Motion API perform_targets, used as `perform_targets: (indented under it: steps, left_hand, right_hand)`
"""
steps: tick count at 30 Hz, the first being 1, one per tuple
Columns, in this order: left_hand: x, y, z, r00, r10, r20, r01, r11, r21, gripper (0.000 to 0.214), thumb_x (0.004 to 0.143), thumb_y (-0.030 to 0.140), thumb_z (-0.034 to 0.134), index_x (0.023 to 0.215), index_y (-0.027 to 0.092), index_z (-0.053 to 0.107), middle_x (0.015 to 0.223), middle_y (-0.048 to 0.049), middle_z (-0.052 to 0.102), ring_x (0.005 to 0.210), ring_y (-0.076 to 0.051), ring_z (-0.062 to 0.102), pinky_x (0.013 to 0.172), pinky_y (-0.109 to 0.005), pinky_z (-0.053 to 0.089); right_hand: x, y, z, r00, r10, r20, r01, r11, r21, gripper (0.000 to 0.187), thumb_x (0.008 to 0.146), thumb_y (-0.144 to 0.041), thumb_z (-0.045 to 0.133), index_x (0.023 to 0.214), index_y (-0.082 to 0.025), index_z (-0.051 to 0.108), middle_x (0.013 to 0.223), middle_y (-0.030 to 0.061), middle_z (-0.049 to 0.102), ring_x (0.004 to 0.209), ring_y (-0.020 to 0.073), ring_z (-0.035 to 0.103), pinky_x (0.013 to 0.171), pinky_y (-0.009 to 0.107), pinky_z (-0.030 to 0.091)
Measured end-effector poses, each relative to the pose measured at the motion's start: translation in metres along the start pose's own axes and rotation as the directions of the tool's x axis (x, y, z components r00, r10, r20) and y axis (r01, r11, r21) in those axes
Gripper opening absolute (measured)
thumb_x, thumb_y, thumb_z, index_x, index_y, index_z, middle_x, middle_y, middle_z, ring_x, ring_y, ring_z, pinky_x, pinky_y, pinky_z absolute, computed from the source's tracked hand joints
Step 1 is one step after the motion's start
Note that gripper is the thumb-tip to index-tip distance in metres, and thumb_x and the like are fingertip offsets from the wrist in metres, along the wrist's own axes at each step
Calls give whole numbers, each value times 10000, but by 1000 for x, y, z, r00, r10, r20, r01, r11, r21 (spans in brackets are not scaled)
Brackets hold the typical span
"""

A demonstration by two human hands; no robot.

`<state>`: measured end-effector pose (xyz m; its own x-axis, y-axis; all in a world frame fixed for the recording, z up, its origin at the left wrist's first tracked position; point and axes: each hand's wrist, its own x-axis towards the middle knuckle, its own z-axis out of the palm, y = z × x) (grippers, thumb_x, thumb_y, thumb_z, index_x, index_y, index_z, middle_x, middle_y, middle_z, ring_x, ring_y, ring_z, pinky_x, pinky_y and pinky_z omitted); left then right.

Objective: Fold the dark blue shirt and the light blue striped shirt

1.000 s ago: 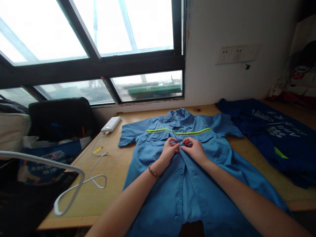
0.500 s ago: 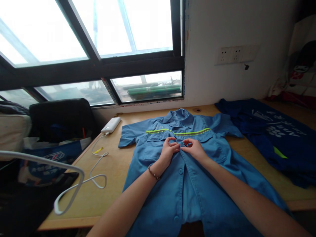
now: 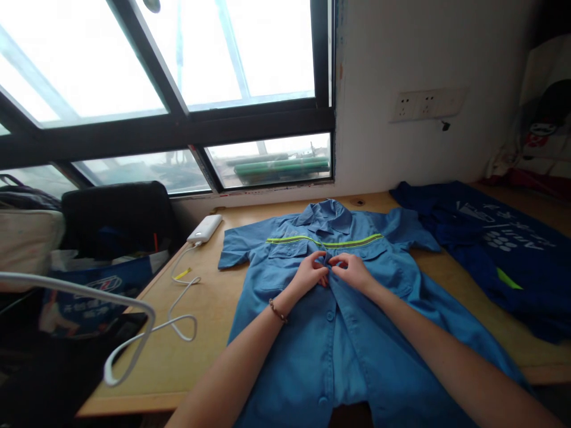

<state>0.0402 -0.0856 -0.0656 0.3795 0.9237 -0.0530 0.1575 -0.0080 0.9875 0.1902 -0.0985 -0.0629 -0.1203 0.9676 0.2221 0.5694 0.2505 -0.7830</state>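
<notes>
A blue short-sleeved work shirt (image 3: 285,321) with a yellow-green reflective stripe lies spread face up, collar pointing away from me. At mid-chest, just below the stripe, my left hand (image 3: 312,270) pinches the edge of the front placket. My right hand (image 3: 352,272) closes on the facing edge, its fingertips almost touching those of the left. Whatever button sits between the fingers is hidden. Further down, the front hangs open, with a button (image 3: 330,316) and a lower button (image 3: 323,401) showing on the left-hand edge.
The shirt rests on a wooden table (image 3: 205,333). A white power bank (image 3: 205,230) with a white cable (image 3: 182,318) lies at the left. Dark blue clothing (image 3: 482,255) covers the right side. Behind are a window and a wall socket (image 3: 428,104); bags (image 3: 98,297) stand off the left edge.
Both hands stay at the same spot on the placket; their fingertips have drawn closer together and the left fingers now reach under the fabric edge. The view has shifted slightly.
</notes>
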Motion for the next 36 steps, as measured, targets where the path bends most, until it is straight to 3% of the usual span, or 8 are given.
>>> perform_targets:
  steps: [3,10,15,20,23,27,32,36]
  left_hand:
    - [-4,1,-2,997,47,67,-65,950,304,591,681,123,421,1268,172,376,494,39,540,383,-106,479,435,-208,379]
    - [-16,6,5,964,255,79,-202,502,841,426,746,217,437,1162,229,526,658,-40,609,599,-174,547,590,-260,390]
    - [-21,6,4,930,364,50,-295,657,693,370,769,325,493,1119,228,565,572,-20,575,496,-152,490,531,-229,346]
    - [13,18,-9,895,427,-132,-270,751,603,191,766,262,497,662,193,642,533,-24,533,492,-139,451,553,-231,315]
    - [50,18,-13,864,460,-205,-246,742,624,118,697,131,525,677,185,627,644,-40,570,605,-155,492,623,-240,338]
    - [88,5,-12,915,310,-259,-76,762,644,89,619,143,609,705,164,618,683,-42,574,625,-162,505,612,-251,359]
    - [98,-6,-17,940,195,-280,-12,839,543,120,559,190,673,649,150,604,600,-4,571,576,-133,520,571,-225,381]
    - [89,-8,-21,956,118,-269,-69,980,187,166,559,238,691,648,131,599,577,-14,590,532,-128,555,550,-238,433]
  right_hand:
    - [24,5,7,986,125,-111,-119,991,60,225,736,-308,457,721,-152,619,664,27,615,627,141,553,612,241,410]
    - [72,12,26,927,181,-328,-221,971,-88,186,596,-270,609,711,-125,593,740,95,631,707,197,565,624,262,396]
    - [76,36,19,912,258,-319,-158,939,307,252,611,-361,605,705,-127,616,685,47,645,659,183,577,593,267,425]
    - [76,39,13,911,358,-204,-94,663,743,360,512,-360,703,761,-112,627,738,47,664,662,180,597,614,287,467]
    - [74,33,6,957,287,-38,-144,588,796,367,483,-333,735,762,-117,635,712,35,660,629,164,597,592,272,470]
    - [69,31,-4,963,145,229,-271,523,808,332,458,-237,757,753,-124,653,683,19,654,595,127,592,578,234,471]
    - [71,36,-7,949,177,262,-315,466,827,227,542,-206,710,746,-117,662,653,33,654,586,123,597,577,239,490]
    - [75,38,-3,950,196,242,-308,472,826,182,599,-211,665,755,-119,672,637,43,653,574,121,597,563,232,492]
